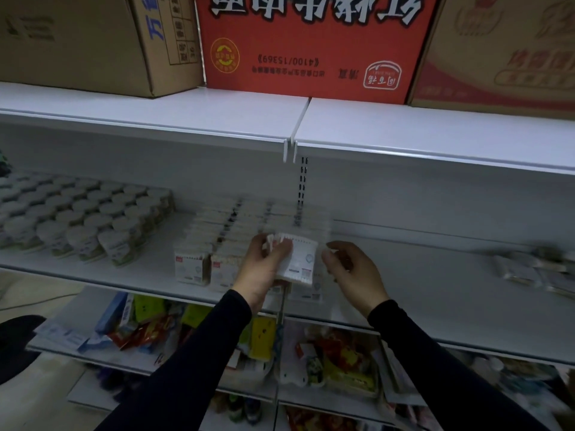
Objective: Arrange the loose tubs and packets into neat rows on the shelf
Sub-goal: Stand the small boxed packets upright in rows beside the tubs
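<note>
Right, the left hand (pixel 264 269) grips a white packet (pixel 298 259) above the shelf (pixel 420 275), fingers curled round it; the right hand (pixel 351 269) hovers beside, fingers loosely curled, empty. Tubs (pixel 84 219) sit in rows left.

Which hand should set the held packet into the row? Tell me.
Left. The left hand already holds the white packet, fingers curled round it, just above the packet rows. The right hand hovers beside it, holding nothing clearly visible.

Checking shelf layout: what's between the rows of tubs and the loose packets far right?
Head view: rows of packets, then both hands, then bare shelf.
</note>
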### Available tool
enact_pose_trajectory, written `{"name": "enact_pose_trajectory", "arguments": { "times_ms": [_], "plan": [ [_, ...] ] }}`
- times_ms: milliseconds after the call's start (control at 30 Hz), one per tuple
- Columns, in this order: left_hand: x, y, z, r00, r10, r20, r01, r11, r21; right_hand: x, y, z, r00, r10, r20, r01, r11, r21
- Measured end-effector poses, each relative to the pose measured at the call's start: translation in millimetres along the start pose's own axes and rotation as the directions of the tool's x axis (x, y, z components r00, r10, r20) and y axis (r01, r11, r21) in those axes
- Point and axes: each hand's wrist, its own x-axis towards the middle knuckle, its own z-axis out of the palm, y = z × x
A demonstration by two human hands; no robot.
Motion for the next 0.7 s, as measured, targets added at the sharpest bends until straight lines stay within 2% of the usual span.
{"name": "enact_pose_trajectory", "arguments": {
  "times_ms": [67,133,233,367,567,700],
  "plan": [
    [1,0,14,0.999,0.011,0.03,-0.011,1.0,-0.001,2,-4,-1,0.998,-0.006,0.069,0.005,1.0,0.008],
    [3,1,25,0.998,0.001,0.063,-0.002,1.0,0.012,5,-6,-4,0.998,0.007,0.066,-0.01,0.999,0.047],
    [5,2,33,0.998,-0.02,0.057,0.018,0.999,0.03,10,-2,-15,0.999,0.045,0.023,-0.048,0.992,0.12],
    [15,3,28,1.0,-0.011,-0.007,0.012,0.998,0.059,23,5,-36,0.993,0.053,-0.106,-0.036,0.987,0.157],
    [26,9,20,0.999,-0.01,-0.048,0.012,0.998,0.059,63,37,-66,0.964,0.027,-0.265,-0.049,0.996,-0.077],
    [28,10,16,0.997,-0.021,-0.072,0.029,0.993,0.111,95,73,-70,0.959,0.083,-0.271,-0.139,0.97,-0.197]
  ]
}}
